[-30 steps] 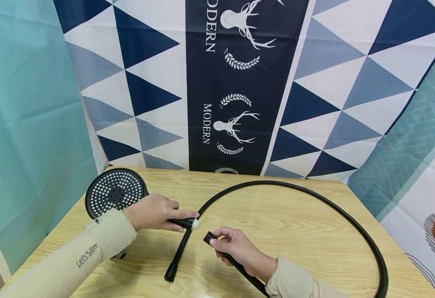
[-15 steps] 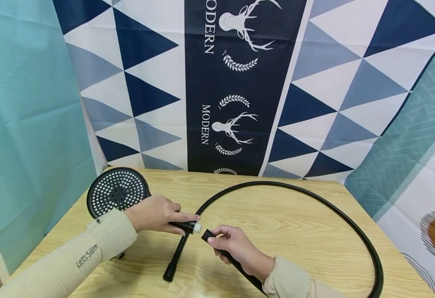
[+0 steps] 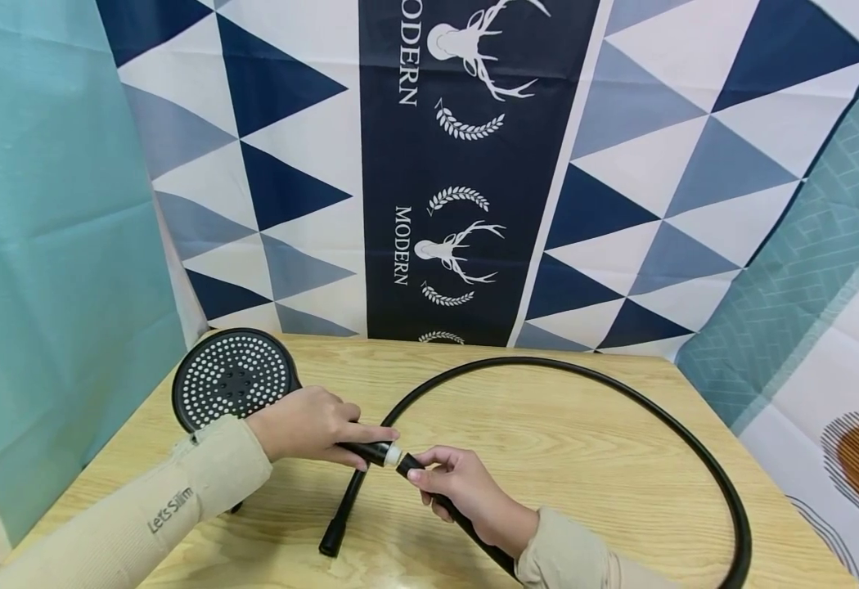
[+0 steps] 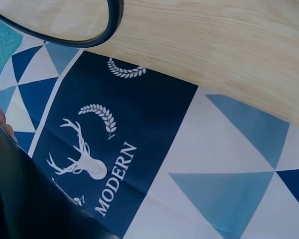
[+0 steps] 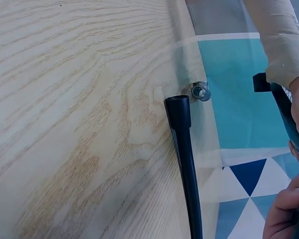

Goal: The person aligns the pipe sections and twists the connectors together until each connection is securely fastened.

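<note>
My left hand [image 3: 304, 424] grips the handle of a black shower head [image 3: 234, 378] in the head view. Its round face, dotted with pale nozzles, points up toward the camera. A white connector [image 3: 393, 456] sticks out of the handle's end. Facing it, a black end fitting [image 3: 408, 466] of the shower hose [image 3: 547, 361] is pinched between my right thumb and fingers. Connector and fitting are lined up at a slant, nearly meeting. My right hand [image 3: 466, 491] hides part of the hose. Beyond both hands, the hose's other end [image 5: 179, 117] lies on the table in the right wrist view.
The hose loops in a wide arc over the wooden table [image 3: 584, 442]. A small metal fitting [image 5: 201, 91] stands near the table's edge in the right wrist view. A patterned cloth [image 3: 444, 164] hangs behind, with a teal cloth [image 3: 54, 245] at the left.
The gap between the white connector and the hose's end fitting has narrowed. My left hand has shifted slightly right with the shower head, my right hand slightly left. Both grips stay the same.
</note>
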A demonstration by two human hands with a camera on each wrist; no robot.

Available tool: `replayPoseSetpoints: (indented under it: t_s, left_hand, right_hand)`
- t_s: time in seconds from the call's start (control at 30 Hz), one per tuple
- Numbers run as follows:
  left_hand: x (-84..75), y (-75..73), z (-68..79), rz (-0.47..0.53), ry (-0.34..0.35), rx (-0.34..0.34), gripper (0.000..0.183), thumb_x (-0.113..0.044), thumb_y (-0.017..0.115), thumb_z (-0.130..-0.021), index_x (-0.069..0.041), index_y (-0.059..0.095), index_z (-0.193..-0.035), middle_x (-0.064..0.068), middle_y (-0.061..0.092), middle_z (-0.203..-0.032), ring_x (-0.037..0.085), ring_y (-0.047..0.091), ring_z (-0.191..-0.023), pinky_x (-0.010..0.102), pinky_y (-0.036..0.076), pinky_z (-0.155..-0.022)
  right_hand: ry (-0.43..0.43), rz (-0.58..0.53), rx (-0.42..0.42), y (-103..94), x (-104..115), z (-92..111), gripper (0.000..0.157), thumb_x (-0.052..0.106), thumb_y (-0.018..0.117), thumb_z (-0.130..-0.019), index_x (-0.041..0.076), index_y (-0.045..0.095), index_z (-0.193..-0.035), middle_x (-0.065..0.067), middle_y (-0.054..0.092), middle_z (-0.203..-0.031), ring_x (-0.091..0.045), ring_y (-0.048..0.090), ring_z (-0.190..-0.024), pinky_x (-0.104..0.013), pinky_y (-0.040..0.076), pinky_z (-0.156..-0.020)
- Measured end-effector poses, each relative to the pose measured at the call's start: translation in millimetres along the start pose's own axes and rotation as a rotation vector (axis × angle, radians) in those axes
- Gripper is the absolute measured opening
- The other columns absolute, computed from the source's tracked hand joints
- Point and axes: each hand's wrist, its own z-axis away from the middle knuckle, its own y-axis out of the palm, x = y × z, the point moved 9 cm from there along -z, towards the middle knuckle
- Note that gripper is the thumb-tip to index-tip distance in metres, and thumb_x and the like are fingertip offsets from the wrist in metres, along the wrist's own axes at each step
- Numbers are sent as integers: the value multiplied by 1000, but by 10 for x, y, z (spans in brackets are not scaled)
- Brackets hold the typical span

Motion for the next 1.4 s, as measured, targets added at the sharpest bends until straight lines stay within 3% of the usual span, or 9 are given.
replayPoseSetpoints:
  t_s: [0.5, 0.93, 1.2, 1.4]
  left_hand:
    - [-55, 36, -10, -44, -3, 32, 48, -53, 70, -80, -29, 64, -122, -9, 46, -62, 2, 35, -43, 14, 32, -42]
    - [-65, 62, -46, -72, -13, 106, 46, -54, 67, -82, -31, 64, -122, -8, 47, -62, 2, 35, -43, 15, 31, -41]
    - [-63, 89, -43, -62, -18, 85, 44, -53, 66, -84, -31, 64, -121, -9, 47, -62, 2, 34, -43, 14, 30, -42]
    - [-55, 98, -33, -40, -17, 89, 43, -52, 66, -84, -30, 63, -122, -8, 47, -62, 2, 36, -43, 15, 32, -42]
  right_hand:
    - [-48, 29, 7, 78, 27, -27, 29, 6, 66, -88, -15, 58, -107, 1, 55, -57, -6, 43, -46, -19, 34, -45]
    - [-104, 183, -25, 67, 115, -50, 25, 3, 65, -89, -14, 64, -107, 2, 49, -55, -6, 32, -41, -19, 26, -42]
    - [-178, 306, -53, 38, 172, -52, 23, 3, 66, -88, -13, 67, -104, 3, 44, -52, -6, 33, -43, -18, 27, -42]
    - [-178, 308, -42, 47, 162, -65, 20, 2, 65, -88, -13, 66, -100, 2, 45, -52, -6, 32, -41, -20, 27, -41]
